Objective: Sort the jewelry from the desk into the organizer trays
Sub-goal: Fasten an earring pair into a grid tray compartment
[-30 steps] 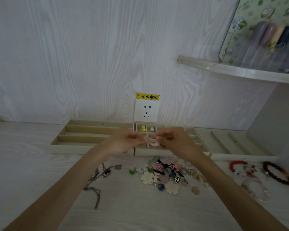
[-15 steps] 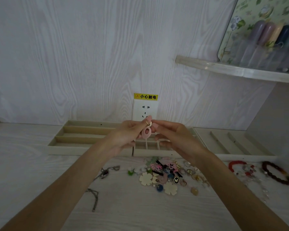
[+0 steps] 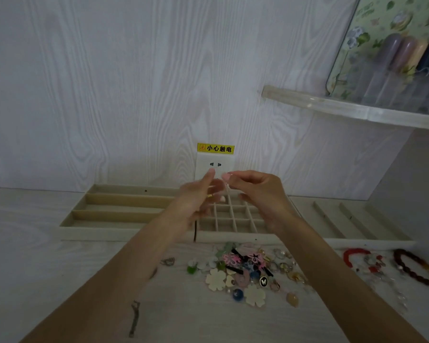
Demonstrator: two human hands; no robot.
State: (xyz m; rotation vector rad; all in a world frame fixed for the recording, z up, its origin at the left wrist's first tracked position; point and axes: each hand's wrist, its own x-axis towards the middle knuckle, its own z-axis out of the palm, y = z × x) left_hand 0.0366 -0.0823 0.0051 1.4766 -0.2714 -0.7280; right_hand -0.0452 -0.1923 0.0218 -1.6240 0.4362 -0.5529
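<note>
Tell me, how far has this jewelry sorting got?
Barely begun, it seems. The long tray and the gridded tray show almost nothing inside. In hand: the left hand and right hand are raised over the grid, fingers on something small and blurred. Left: the mixed pile, the bracelets and a chain lie on the desk.
</note>
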